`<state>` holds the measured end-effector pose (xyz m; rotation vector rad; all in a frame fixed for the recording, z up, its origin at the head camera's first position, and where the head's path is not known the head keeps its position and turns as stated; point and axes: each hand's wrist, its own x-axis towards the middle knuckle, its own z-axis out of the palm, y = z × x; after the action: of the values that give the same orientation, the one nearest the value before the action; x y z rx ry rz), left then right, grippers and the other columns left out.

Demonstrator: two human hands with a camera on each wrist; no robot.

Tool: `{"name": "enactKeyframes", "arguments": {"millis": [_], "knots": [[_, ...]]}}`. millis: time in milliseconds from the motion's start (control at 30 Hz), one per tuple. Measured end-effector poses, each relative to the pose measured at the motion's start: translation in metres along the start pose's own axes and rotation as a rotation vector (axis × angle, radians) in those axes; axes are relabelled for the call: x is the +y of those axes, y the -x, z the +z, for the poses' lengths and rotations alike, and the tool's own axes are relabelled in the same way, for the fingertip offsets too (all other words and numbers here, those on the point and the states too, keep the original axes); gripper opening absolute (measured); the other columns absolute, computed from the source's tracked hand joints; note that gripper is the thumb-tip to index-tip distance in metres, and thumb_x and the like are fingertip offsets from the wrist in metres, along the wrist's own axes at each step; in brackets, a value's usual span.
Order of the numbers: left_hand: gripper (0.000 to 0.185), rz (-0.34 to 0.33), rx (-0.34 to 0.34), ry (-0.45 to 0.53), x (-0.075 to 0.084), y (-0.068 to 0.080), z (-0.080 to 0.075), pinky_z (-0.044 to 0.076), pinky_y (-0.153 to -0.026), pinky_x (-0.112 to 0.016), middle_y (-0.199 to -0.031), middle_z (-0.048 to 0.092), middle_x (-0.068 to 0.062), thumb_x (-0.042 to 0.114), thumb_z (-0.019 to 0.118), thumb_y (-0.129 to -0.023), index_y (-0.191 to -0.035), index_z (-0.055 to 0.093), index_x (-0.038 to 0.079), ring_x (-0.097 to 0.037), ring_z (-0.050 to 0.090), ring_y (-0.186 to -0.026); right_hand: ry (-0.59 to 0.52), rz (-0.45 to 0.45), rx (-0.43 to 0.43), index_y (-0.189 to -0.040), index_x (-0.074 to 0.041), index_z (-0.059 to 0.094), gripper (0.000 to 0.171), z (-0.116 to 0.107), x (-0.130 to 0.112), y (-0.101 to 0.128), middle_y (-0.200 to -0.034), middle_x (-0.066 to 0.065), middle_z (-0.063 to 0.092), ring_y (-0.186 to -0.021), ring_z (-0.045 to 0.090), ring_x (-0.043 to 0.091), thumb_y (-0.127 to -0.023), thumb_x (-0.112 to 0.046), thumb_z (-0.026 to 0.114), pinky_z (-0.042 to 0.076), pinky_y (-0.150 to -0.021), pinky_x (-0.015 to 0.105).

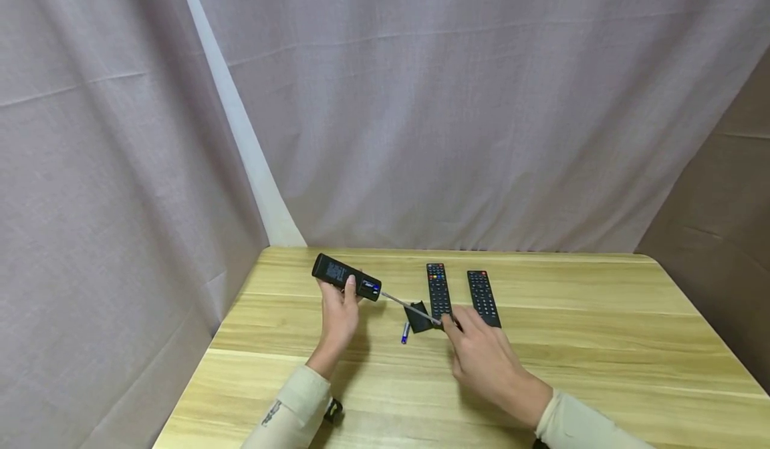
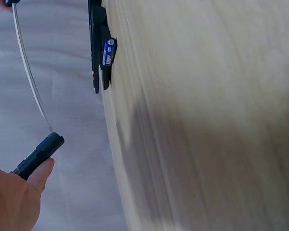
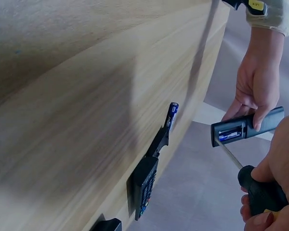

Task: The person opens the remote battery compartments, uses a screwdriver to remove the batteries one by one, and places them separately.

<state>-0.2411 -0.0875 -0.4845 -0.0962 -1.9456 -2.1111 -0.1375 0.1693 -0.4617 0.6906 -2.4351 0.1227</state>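
My left hand (image 1: 339, 312) grips a black remote control (image 1: 334, 272) in the air, back side up, thumb across it. Its battery compartment is uncovered, and a blue and silver battery (image 3: 230, 134) shows inside. With my right hand (image 1: 488, 359) I hold a screwdriver (image 1: 409, 307) by its dark handle (image 3: 260, 190). The thin metal shaft points at the compartment end of the remote; in the right wrist view its tip meets the compartment's edge. On the table, between the hands, lie a loose blue and silver battery (image 1: 406, 333) and a flat black piece (image 1: 419, 318).
Two more black remotes lie button side up on the wooden table (image 1: 601, 342): one remote (image 1: 439, 285) beyond the flat black piece, the other remote (image 1: 482, 294) to its right, partly behind my right hand. A grey curtain (image 1: 457, 135) hangs behind the table.
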Motion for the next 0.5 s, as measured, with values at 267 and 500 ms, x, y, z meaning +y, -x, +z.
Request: {"name": "enactKeyframes", "arguments": {"millis": [267, 500], "knots": [[0.048, -0.003, -0.006, 0.008, 0.0007, -0.0009, 0.0001, 0.065, -0.101, -0.034, -0.142, 0.061, -0.034, 0.008, 0.047, -0.113, -0.154, 0.022, 0.009, -0.045, 0.066, -0.132, 0.007, 0.025, -0.025, -0.124, 0.002, 0.076, 0.053, -0.0017, 0.0021, 0.0000, -0.111, 0.012, 0.067, -0.095, 0.062, 0.022, -0.072, 0.003, 0.070, 0.036, -0.044, 0.013], [0.049, -0.007, -0.023, 0.018, 0.0014, 0.0009, 0.0012, 0.065, -0.102, -0.039, -0.143, 0.060, -0.034, 0.007, 0.046, -0.114, -0.155, 0.019, 0.010, -0.046, 0.066, -0.131, -0.001, 0.034, -0.051, -0.125, 0.002, 0.076, 0.053, -0.0020, 0.0017, -0.0002, -0.110, 0.010, 0.066, -0.095, 0.061, 0.020, -0.072, 0.003, 0.071, 0.033, -0.045, 0.011]]}}
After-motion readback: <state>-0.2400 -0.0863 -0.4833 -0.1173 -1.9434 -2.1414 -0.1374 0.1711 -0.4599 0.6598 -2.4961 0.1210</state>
